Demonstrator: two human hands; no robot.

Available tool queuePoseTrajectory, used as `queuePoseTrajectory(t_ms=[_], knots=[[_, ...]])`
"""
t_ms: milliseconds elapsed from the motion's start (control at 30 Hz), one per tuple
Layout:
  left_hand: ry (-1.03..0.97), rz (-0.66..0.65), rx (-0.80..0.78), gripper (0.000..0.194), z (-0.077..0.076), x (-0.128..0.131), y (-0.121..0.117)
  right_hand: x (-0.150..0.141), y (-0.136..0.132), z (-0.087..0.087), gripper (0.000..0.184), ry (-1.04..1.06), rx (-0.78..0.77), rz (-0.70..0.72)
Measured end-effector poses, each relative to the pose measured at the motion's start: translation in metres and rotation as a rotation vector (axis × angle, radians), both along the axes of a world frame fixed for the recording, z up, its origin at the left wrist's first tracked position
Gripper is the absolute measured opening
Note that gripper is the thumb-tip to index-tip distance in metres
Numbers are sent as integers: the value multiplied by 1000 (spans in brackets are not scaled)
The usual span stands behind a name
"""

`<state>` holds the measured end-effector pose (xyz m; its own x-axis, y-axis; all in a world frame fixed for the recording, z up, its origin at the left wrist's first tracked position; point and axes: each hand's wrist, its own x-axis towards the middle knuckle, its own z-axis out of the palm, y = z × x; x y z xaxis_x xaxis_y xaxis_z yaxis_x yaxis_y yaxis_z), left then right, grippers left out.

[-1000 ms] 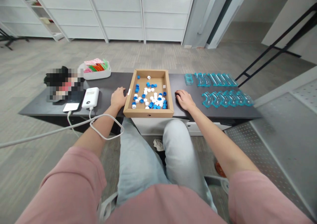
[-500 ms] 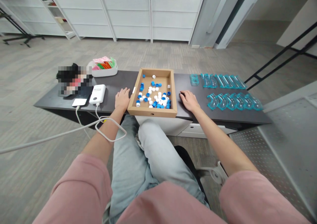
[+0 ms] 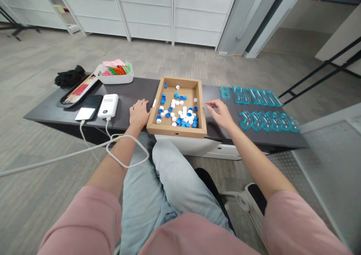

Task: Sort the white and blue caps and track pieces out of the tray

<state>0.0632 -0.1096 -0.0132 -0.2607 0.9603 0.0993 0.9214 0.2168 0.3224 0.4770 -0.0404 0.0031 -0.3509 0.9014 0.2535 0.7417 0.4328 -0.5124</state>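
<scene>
A shallow cardboard box [image 3: 176,129] sits at the table's near edge in the middle of the view. Inside lie many small pieces, blue ones [image 3: 176,95] and white ones [image 3: 184,116], gathered mostly toward the near right. Flat on the table, my left hand [image 3: 139,112] rests just left of the box with its fingers extended and nothing in it. My right hand [image 3: 220,112] hovers beside the box's right wall, fingers loosely bent and apart, holding nothing. Two rows of clear teal plastic parts [image 3: 265,120] are lined up right of that hand.
Left on the dark table [image 3: 143,88] are a white power bank [image 3: 108,105], a phone [image 3: 89,107], a tray of sticks [image 3: 80,90], a black cloth-like item [image 3: 69,76] and a white container [image 3: 117,78] of colourful strips. A white cable [image 3: 128,166] loops over my left forearm.
My right hand has lifted from the table, its fingers bending toward the box. The camera view has shifted slightly. My left hand stays beside the box.
</scene>
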Motion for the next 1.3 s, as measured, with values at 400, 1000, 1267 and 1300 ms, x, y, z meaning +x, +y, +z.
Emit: queuePoseTrajectory(t_ms=[400,1000,1267,1300], knots=[[-18,29,-10,66,8,4,-2,-117,32,45,24,-612,-57,426],[-14,18,-29,60,2,-7,0,-18,119,-13,45,368,203,213],[12,34,-62,56,2,-8,-1,6,138,-57,37,452,-67,10],[16,36,-60,56,2,-7,-1,6,136,-57,34,414,-87,26]])
